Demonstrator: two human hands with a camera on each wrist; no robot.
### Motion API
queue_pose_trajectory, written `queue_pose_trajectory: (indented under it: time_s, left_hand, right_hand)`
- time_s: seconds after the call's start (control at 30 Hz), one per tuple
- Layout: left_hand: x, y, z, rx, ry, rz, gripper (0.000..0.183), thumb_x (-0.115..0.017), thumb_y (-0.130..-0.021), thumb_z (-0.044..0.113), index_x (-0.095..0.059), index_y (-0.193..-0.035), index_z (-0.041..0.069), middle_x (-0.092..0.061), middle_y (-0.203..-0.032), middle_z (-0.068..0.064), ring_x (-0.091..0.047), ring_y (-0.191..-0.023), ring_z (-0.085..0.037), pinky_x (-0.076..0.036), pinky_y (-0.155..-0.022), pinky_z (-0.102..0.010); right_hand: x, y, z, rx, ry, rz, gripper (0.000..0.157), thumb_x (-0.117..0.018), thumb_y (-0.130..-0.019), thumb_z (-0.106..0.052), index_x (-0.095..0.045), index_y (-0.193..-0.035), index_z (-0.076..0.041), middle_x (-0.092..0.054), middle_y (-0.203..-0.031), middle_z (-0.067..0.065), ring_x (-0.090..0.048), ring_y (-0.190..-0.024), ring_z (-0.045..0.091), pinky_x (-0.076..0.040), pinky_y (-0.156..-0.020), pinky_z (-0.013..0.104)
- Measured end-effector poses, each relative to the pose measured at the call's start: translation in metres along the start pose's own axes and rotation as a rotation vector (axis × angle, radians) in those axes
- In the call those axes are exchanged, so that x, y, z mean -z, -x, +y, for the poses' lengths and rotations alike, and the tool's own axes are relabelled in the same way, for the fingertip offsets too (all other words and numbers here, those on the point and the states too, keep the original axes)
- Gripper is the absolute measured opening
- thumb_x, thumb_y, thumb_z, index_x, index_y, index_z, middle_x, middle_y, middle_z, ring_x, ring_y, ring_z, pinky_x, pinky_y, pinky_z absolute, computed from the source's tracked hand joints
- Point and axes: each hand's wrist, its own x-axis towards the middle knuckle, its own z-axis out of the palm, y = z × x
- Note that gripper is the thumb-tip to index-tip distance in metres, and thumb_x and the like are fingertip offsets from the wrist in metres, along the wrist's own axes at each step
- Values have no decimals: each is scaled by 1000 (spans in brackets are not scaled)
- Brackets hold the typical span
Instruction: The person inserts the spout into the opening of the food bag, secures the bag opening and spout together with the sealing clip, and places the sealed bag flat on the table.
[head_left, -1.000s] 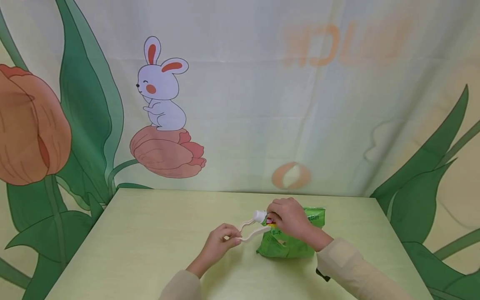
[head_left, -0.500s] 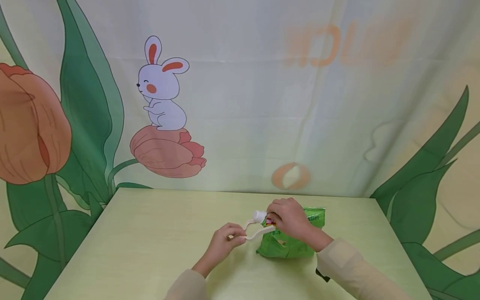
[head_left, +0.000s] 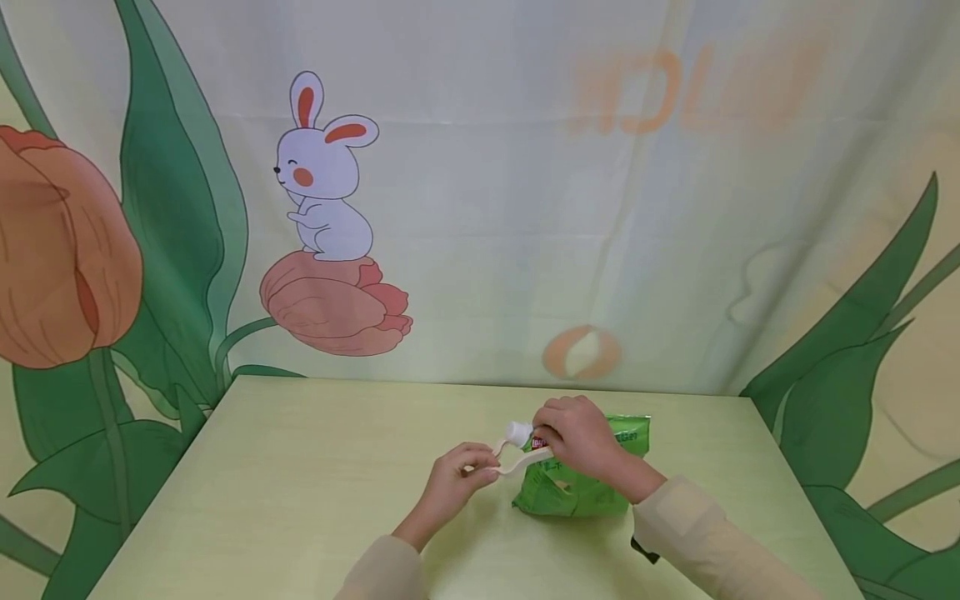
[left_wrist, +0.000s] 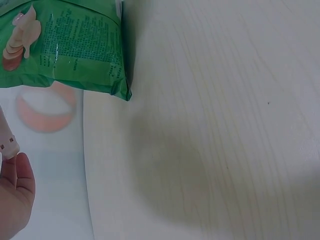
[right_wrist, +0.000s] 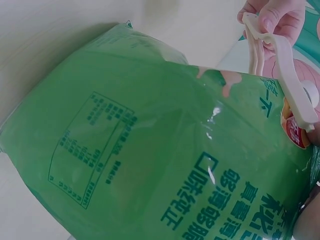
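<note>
Far left, the backdrop (head_left: 480, 250) carries a printed tulip (head_left: 63, 258) and, beside it, a printed rabbit (head_left: 326, 192); the pale table (head_left: 262, 483) runs along below. Near table centre, the left hand (head_left: 453, 483) pinches one end of a pale clip (head_left: 528, 461) between thumb and fingers — a hold at the end, presumably chosen so both limbs stay clear of the fingers. The limbs stand apart; the one nearer the viewer reaches over the face of the green bag (head_left: 581, 496), its tip beside the red label, while a white cap (head_left: 517, 433) shows on the farther side. The gap between limbs is probably there to admit the bag's edge; whether clip and film touch cannot be told. Just right, the bag appears to stand upright on the table, somewhat bulged below. The right hand (head_left: 577, 433) grips its top, fingers curled over the film; this likely steadies the bag and gathers its upper part near the clip. The forearm crosses the bag's face, hiding some print. Farther right, below the right sleeve (head_left: 720, 533), a small black piece (head_left: 645, 550) shows, purpose unclear — then printed leaves (head_left: 843, 400).
</note>
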Motion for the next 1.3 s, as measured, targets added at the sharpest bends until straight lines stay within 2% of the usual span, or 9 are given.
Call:
queue_pose_trajectory:
  time_s: [0.27,0.57,0.67,0.8,0.97,1.13,1.3]
  left_hand:
    - [-3,-4,-3,-6,26,-1,17,-65,-78,16,-67,-87,2,-61,-105,-11,-56,-92,-19,-48,-66,-18]
    - [-9,-9,0,-14,53,18,13,-65,-78,13,-67,-87,4,-62,-106,-11,-56,-97,-24,-47,-66,-16]
    - [-9,-7,11,-26,68,20,13,-64,-78,8,-66,-87,-1,-61,-106,-15,-56,-98,-29,-46,-67,-15]
    - [-8,-4,29,-7,101,18,15,-62,-78,2,-64,-89,-8,-60,-107,-20,-55,-100,-33,-46,-69,-13]
    - [-8,-2,42,2,103,37,13,-62,-78,1,-64,-87,-7,-61,-105,-20,-56,-99,-32,-48,-71,-15]
    - [-11,-5,37,-8,118,61,14,-63,-76,2,-65,-87,-7,-62,-102,-19,-57,-97,-31,-48,-71,-16]
    - [-18,-11,20,-21,145,74,15,-65,-75,6,-65,-86,-4,-63,-102,-17,-58,-92,-20,-49,-69,-16]
  right_hand:
    - [3,-1,-1,-14,-5,-36,5,-67,-76,-14,-66,-73,-16,-62,-70,-6,-54,-63,9,-44,-62,26]
    - [5,-2,-1,-37,-18,-79,5,-66,-78,-14,-65,-73,-16,-63,-70,-6,-53,-63,10,-43,-60,24]
    - [6,-3,-2,-42,-19,-85,5,-65,-78,-14,-66,-73,-16,-63,-71,-6,-52,-63,10,-42,-60,24]
    - [7,-2,-3,-43,-12,-80,6,-65,-78,-14,-66,-73,-16,-62,-70,-6,-52,-64,10,-42,-61,25]
    - [6,-2,-3,-41,2,-58,5,-67,-76,-15,-66,-72,-17,-59,-73,-5,-51,-67,11,-42,-63,27]
    - [6,-2,-4,-70,-9,-51,5,-68,-75,-14,-66,-71,-18,-60,-84,-1,-53,-78,15,-44,-72,32]
    - [5,-2,-4,-84,-19,-49,6,-68,-75,-14,-67,-71,-17,-62,-93,2,-56,-88,19,-44,-78,38]
